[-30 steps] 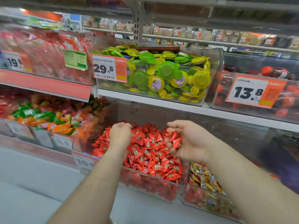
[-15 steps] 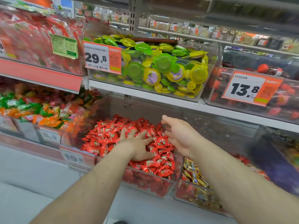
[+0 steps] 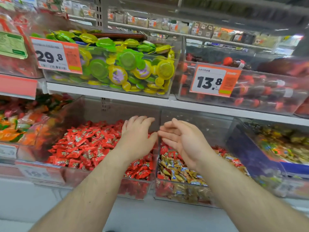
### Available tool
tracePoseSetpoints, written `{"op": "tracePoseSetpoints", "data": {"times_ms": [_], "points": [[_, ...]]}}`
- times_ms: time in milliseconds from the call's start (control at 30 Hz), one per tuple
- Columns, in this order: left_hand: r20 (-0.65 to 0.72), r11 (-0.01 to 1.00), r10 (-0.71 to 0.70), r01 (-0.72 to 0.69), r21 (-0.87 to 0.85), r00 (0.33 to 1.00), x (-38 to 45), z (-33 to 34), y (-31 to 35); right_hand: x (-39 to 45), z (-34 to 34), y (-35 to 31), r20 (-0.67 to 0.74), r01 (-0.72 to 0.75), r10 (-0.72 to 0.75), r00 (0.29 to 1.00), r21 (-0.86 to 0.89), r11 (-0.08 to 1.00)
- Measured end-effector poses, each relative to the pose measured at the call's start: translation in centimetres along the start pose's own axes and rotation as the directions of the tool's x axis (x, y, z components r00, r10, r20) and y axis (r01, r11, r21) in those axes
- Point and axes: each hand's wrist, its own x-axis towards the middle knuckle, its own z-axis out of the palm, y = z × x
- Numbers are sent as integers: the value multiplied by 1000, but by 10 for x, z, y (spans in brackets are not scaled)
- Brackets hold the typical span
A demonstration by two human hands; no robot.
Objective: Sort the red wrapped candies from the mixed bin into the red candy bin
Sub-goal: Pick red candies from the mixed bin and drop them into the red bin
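Note:
The clear red candy bin point(image 3: 107, 181) on the lower shelf is heaped with red wrapped candies point(image 3: 87, 144). Right of it stands the mixed bin point(image 3: 180, 196), holding gold wrapped candies point(image 3: 173, 169) with red ones point(image 3: 167, 151) among them. My left hand point(image 3: 137, 136) hovers palm down over the right side of the red heap, fingers spread, holding nothing. My right hand point(image 3: 182, 141) is above the wall between the two bins, over the mixed bin's back, open with the palm facing left and empty. The two hands almost touch.
The shelf above carries a bin of green and yellow round candies point(image 3: 123, 67) tagged 29.8 and a bin of dark and red sweets point(image 3: 257, 91) tagged 13.8. An orange and green candy bin point(image 3: 20, 129) sits lower left, a multicoloured one point(image 3: 280, 148) lower right.
One second ago my right hand held red candies over the red bin and my left was a fist. Both have since opened empty; the right has shifted right toward the mixed bin.

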Motion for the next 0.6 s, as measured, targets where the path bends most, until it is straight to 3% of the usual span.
{"op": "tracePoseSetpoints", "data": {"times_ms": [67,133,267,400,500,600], "points": [[-85,993,98,-103,-54,992,3,3,21,-3,-21,-3,-84,11,-12,996,-11,1000],[-85,992,96,-102,-75,992,6,5,37,-3,-46,-5,-159,3,-12,987,-56,998],[120,978,-138,154,-137,983,11,15,42,2,-90,-2,-217,-105,44,975,-274,956],[233,754,-296,376,-539,927,8,25,38,35,-102,10,-209,-177,62,976,-596,783],[228,660,-337,402,-634,913,5,30,35,75,-93,21,-153,-173,84,985,-777,605],[239,615,-359,421,-667,902,3,31,35,110,-75,34,-58,-130,157,986,-856,500]]}}
